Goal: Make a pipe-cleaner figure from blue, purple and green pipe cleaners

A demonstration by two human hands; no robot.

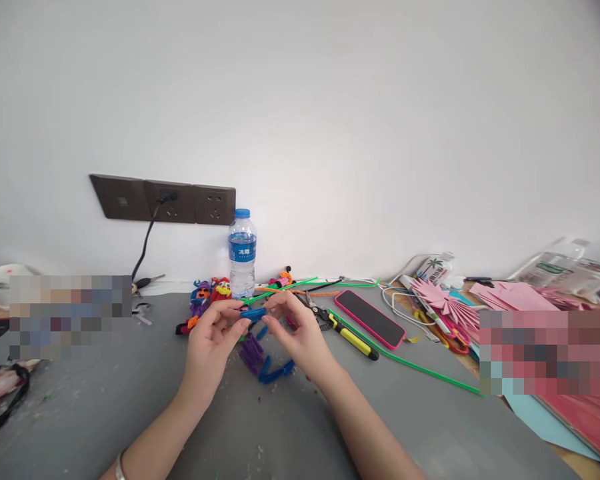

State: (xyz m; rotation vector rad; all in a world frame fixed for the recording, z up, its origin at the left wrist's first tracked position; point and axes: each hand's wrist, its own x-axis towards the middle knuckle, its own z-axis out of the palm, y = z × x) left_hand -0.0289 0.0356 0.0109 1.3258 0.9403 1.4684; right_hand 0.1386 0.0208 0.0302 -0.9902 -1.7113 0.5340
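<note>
A short bent piece of blue pipe cleaner (pixel 253 314) is held up between my two hands, above the grey table. My left hand (pixel 214 341) pinches its left end between thumb and fingertips. On its other end, my right hand (pixel 296 330) has a similar pinch. Just below lie a purple pipe cleaner bundle (pixel 251 353) and a curved blue pipe cleaner piece (pixel 276 372). Behind my left hand sit small colourful pipe cleaner figures (pixel 220 289), partly hidden by it.
A water bottle (pixel 243 257) stands against the wall. To the right lie yellow-handled pliers (pixel 353 339), a phone (pixel 370 319) and a long green pipe cleaner (pixel 420 369). Pink folded paper (pixel 443 301), scissors (pixel 455 340) and cables spread further right. Wall sockets (pixel 170 202) hold a black plug.
</note>
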